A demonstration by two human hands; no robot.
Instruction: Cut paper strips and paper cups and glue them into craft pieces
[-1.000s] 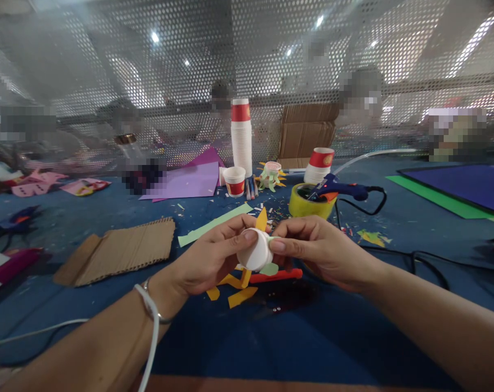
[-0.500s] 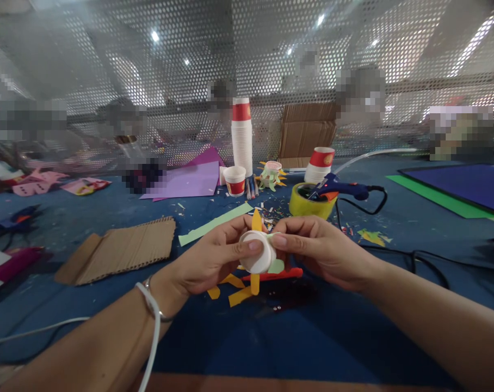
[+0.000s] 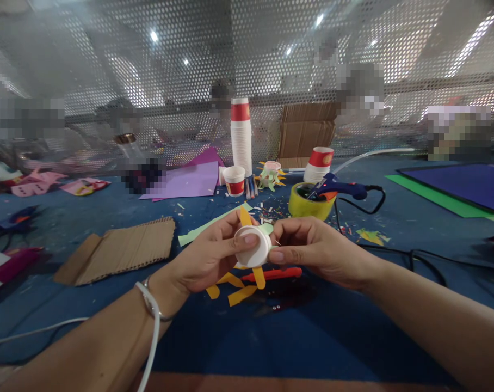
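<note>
My left hand (image 3: 222, 245) is closed on a small white paper cup (image 3: 253, 249), its round base turned toward me and the thumb pressed on it. Yellow paper strips (image 3: 259, 277) and a pale green paper piece (image 3: 266, 228) stick out around the cup. At the cup's right side, my right hand (image 3: 308, 245) is closed, thumb and fingers pinching its edge; whether they grip the cup or a paper piece there is hidden. Beneath lie loose yellow paper strips (image 3: 242, 295), a red-orange pen-like tool (image 3: 279, 273) and dark scissors (image 3: 285, 299).
Beyond my hands stand a tall cup stack (image 3: 241, 141), a single cup (image 3: 234, 182) and a decorated cup (image 3: 271, 174). A blue glue gun (image 3: 345, 189) rests on a yellow tape roll (image 3: 308, 204). Corrugated cardboard (image 3: 128, 250) lies left; a black cable (image 3: 414, 258) runs right.
The cup has tilted and turned in my hands; its top yellow strip now leans left. The green piece has gone from the cup's lower right to its upper right.
</note>
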